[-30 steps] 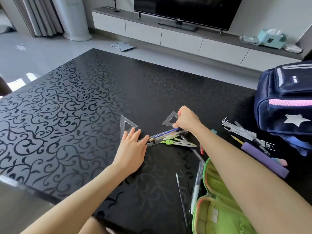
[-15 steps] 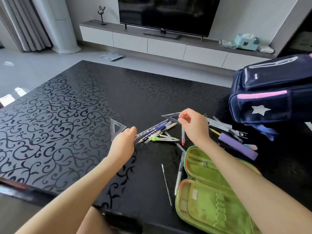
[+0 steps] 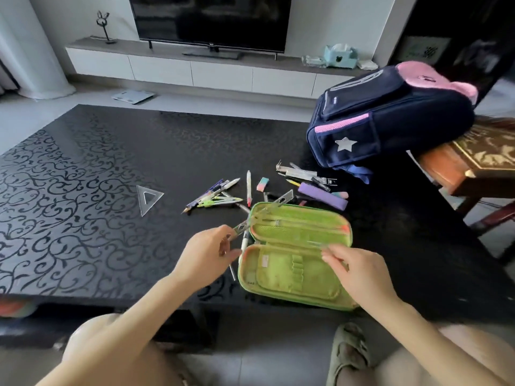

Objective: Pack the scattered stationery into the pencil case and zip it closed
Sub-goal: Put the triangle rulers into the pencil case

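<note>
**Living room, black scroll-patterned table (image 3: 111, 176)**

My left hand (image 3: 209, 252) pinches a clear ruler (image 3: 282, 199) slanting over the open green pencil case (image 3: 278, 274) at the table's near edge. My right hand (image 3: 359, 271) hovers above it, its grip too blurred to tell. The backpack (image 3: 390, 115) label is unreadable.

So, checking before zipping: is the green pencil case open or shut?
Open. The green pencil case lies spread flat on the black table, both lime inner halves facing up, pen loops showing.

Looks like a home living room: TV (image 3: 210, 20) on a low white cabinet (image 3: 223, 76), tissue box (image 3: 340, 55) beside it, scale (image 3: 133, 96) on the floor (image 3: 83, 93).
</note>
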Motion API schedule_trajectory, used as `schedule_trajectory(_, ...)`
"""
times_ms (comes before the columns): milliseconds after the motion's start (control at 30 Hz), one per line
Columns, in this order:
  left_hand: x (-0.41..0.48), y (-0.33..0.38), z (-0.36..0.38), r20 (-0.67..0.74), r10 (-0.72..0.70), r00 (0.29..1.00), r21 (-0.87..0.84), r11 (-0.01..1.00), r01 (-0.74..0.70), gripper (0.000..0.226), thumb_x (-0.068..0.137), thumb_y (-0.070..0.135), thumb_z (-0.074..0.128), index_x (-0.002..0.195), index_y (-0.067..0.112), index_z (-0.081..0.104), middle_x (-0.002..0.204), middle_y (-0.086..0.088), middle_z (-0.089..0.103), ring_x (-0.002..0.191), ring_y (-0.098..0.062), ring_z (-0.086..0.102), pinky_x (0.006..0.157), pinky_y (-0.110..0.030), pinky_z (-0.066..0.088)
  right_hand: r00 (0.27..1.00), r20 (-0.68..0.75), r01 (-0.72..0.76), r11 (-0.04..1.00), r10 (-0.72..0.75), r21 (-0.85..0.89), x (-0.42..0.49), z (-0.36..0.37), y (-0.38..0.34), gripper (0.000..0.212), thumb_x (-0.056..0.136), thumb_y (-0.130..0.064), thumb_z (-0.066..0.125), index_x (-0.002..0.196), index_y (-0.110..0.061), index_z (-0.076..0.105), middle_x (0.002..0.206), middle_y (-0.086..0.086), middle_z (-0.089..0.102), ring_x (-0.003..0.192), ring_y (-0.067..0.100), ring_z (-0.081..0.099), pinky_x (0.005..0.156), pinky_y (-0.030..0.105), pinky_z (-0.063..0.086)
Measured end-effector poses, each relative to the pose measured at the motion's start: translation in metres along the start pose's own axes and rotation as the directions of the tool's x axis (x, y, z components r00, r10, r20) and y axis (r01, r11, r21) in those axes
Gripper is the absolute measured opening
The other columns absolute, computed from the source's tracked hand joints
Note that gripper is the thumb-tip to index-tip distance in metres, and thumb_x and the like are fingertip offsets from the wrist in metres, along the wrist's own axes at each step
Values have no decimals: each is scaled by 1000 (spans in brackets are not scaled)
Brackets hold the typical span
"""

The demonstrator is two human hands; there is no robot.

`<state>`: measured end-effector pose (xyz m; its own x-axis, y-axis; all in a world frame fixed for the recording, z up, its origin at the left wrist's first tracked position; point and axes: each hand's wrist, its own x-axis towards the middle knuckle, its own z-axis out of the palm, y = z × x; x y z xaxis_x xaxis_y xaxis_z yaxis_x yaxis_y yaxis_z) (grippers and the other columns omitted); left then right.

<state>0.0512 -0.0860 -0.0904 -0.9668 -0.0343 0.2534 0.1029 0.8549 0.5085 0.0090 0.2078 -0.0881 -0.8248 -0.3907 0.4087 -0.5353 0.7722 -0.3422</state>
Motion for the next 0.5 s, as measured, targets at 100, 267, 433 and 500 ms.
schedule_trajectory(100, 2, 19, 16, 163, 157, 974, 51, 985, -167, 44, 70, 40, 65, 110, 21, 60, 79, 10, 59, 77, -14, 53, 68, -24, 39, 994, -13, -108, 993, 107, -52, -27, -15, 15, 24, 87, -41, 59, 87, -23, 74, 61, -3, 69, 52, 15, 63, 46, 32, 50)
schedule_trajectory(267, 14, 29, 38, 419, 190, 888, 197, 936, -293, 65, 69, 43, 71, 128, 24, 49, 110, 3, 62, 108, -20, 51, 91, -28, 42, 986, 102, -124, 988, 134, -97, -37, -34, 11, 13, 79, -22, 73, 90, -28, 76, 72, -7, 73, 67, 16, 65, 53, 27, 42)
schedule_trajectory(433, 24, 31, 47, 503, 252, 827, 344, 819, -459, 72, 76, 48, 64, 137, 22, 35, 117, 3, 56, 114, -19, 46, 96, -34, 42, 990, 86, -108, 994, 109, -17, -41, -36, 15, 14, 79, -23, 72, 93, -25, 76, 87, -8, 75, 80, 13, 68, 66, 26, 49)
schedule_trajectory(500, 24, 32, 43, 503, 308, 807, 340, 789, -513, 67, 82, 44, 60, 138, 19, 33, 115, 0, 57, 111, -20, 49, 92, -35, 45, 998, 37, -60, 998, 59, 3, -47, -36, 14, 14, 77, -25, 71, 90, -26, 77, 75, -9, 74, 67, 10, 67, 58, 21, 48)
